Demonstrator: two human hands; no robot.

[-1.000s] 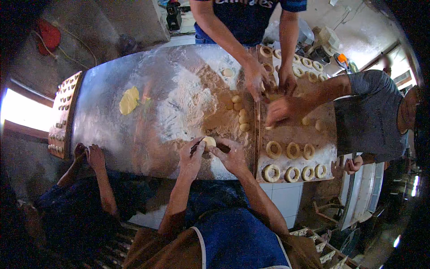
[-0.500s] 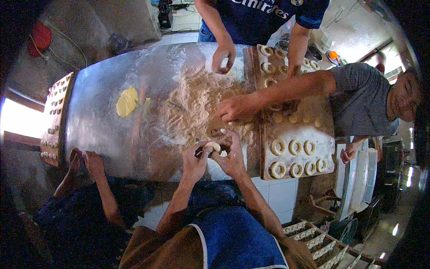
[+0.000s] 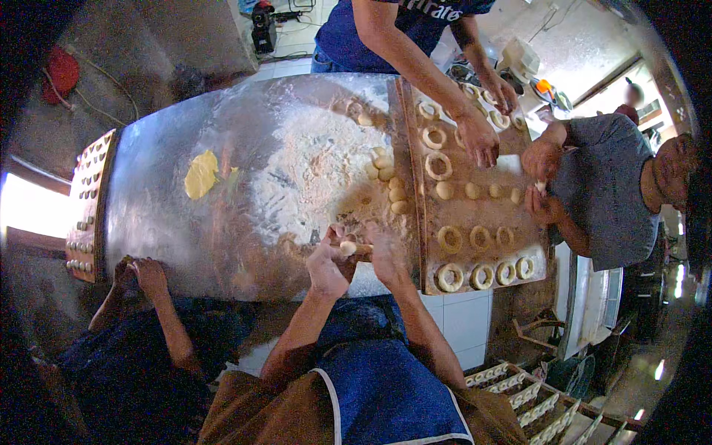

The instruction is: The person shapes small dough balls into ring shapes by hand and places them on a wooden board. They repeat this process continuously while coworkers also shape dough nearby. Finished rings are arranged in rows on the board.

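Over the near edge of the table, my left hand is closed around one end of a pale piece of dough. The dough's other end meets the fingers of my right hand, which is blurred by motion. Seen from this side, the dough looks like a short thick strip; any hole through it is hidden. Just beyond my hands lies a spread of white flour. To its right sit several round dough balls.
A wooden board at the right holds dough rings and balls. Across the table, a co-worker's hand reaches over it; another person works at its right side. A yellow lump lies left. Another person's hands are near the left edge.
The dough between my hands has turned from a visible ring to a strip-like side view. The co-workers' hands have left the flour; one pair is now over the board, the other at its right edge.
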